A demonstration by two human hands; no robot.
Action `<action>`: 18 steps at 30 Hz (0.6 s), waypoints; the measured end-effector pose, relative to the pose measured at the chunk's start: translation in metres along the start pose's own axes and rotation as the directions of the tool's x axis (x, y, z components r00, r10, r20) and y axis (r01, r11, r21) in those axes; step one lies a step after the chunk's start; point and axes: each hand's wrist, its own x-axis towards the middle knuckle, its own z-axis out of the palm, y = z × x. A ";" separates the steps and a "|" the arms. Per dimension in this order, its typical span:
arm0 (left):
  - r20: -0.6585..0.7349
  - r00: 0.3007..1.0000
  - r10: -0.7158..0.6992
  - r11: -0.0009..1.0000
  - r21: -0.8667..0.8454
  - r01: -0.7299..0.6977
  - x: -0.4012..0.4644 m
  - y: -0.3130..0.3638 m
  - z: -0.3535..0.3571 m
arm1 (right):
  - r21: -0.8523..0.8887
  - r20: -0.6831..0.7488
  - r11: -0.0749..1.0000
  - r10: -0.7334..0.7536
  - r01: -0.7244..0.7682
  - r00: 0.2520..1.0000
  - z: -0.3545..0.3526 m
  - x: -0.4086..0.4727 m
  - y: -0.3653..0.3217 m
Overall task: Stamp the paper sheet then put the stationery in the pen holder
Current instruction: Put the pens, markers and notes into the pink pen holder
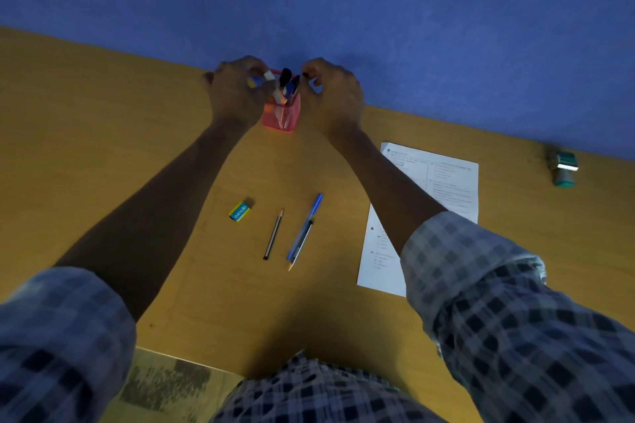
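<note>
While both hands [237,93] [331,96] pinch stationery over the holder [281,115] at upper centre, an eraser [240,211], pencil [273,233] and pens [304,230] lie loose on the surface [103,148].

Blue-and-white checked shirt [309,395], sleeves [481,271] rolled up past the elbows, forearms bare, no watch or rings visible

Both bare forearms stretch forward, checked sleeves rolled up; left hand [237,93] and right hand [335,96] curl their fingers, close together.
</note>
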 end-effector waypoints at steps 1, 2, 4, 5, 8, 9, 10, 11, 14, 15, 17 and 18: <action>-0.004 1.000 -0.007 0.999 0.049 0.007 0.000 -0.001 0.002 | -0.017 0.010 1.000 -0.010 0.010 1.000 0.001 0.001 0.000; 0.003 1.000 -0.007 0.996 0.090 0.007 0.000 -0.002 0.004 | -0.029 0.013 0.999 -0.019 0.019 1.000 0.001 0.002 0.000; 0.029 1.000 -0.002 0.990 0.138 -0.002 0.001 -0.004 0.006 | -0.048 0.013 0.998 -0.027 0.027 1.000 0.002 0.005 0.001; 0.044 0.999 0.003 0.988 0.153 -0.010 0.001 -0.005 0.007 | -0.061 0.017 0.998 -0.027 0.028 0.999 0.003 0.006 0.001; 0.065 0.998 0.020 0.977 0.213 -0.033 0.001 -0.008 0.008 | -0.109 0.042 0.994 -0.020 0.024 0.999 0.007 0.009 0.002; 0.070 0.997 0.021 0.971 0.238 -0.037 0.000 -0.009 0.009 | -0.121 0.049 0.992 -0.016 0.022 0.999 0.008 0.010 0.003; 0.075 0.997 0.019 0.965 0.260 -0.038 0.001 -0.009 0.009 | -0.127 0.055 0.992 -0.014 0.021 0.998 0.009 0.011 0.004; 0.080 0.997 0.013 0.960 0.276 -0.034 0.001 -0.009 0.010 | -0.133 0.061 0.991 -0.012 0.020 0.998 0.009 0.012 0.005; 0.088 0.995 -0.042 0.960 0.279 0.016 0.004 -0.006 0.011 | -0.166 0.099 0.986 -0.004 0.020 0.995 0.010 0.012 0.008; 0.092 0.994 -0.064 0.962 0.270 0.036 0.005 -0.005 0.011 | -0.172 0.107 0.985 -0.002 0.021 0.994 0.011 0.013 0.008; 0.104 0.990 -0.095 0.964 0.258 0.065 0.007 -0.002 0.012 | -0.179 0.116 0.984 -0.002 0.023 0.993 0.011 0.013 0.009; 0.107 0.988 -0.107 0.964 0.256 0.077 0.007 -0.002 0.013 | -0.183 0.120 0.983 -0.003 0.025 0.993 0.012 0.014 0.010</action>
